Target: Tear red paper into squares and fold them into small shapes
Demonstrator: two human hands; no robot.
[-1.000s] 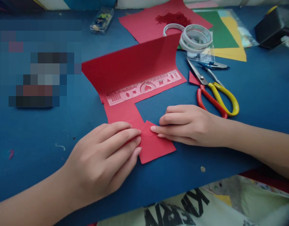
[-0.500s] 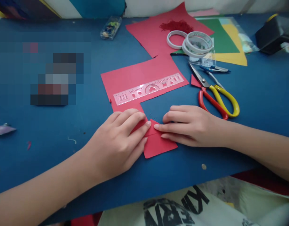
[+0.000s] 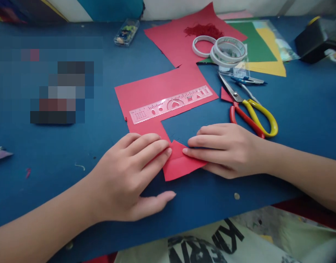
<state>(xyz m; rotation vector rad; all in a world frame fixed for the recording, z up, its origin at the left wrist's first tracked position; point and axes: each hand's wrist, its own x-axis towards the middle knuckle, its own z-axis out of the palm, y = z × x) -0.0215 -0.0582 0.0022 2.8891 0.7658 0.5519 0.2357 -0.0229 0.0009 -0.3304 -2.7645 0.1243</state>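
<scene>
A small folded piece of red paper (image 3: 178,166), with a crease across it, lies near the front of the blue table between my hands. My left hand (image 3: 132,175) rests its fingertips on the paper's upper left side, while its thumb stretches out over the table, off the paper. On the right side, my right hand (image 3: 225,149) pinches the edge, index fingertip on top and the thumb partly hidden by the paper. Just behind, a larger cut red sheet (image 3: 157,87) carries a clear ruler (image 3: 173,105); its near strip runs under my left fingers.
Scissors (image 3: 250,109) with red and yellow handles lie beyond my right hand. Tape rolls (image 3: 229,49), a blue compass-like tool (image 3: 248,80) and coloured sheets (image 3: 250,40) are at the back. A clear box (image 3: 126,33) stands at the back left. A patch at left is blurred out.
My left thumb has come off the paper and spread toward me. My right thumb has slipped behind the paper's right edge, which now overlaps it. The camera view has shifted slightly.
</scene>
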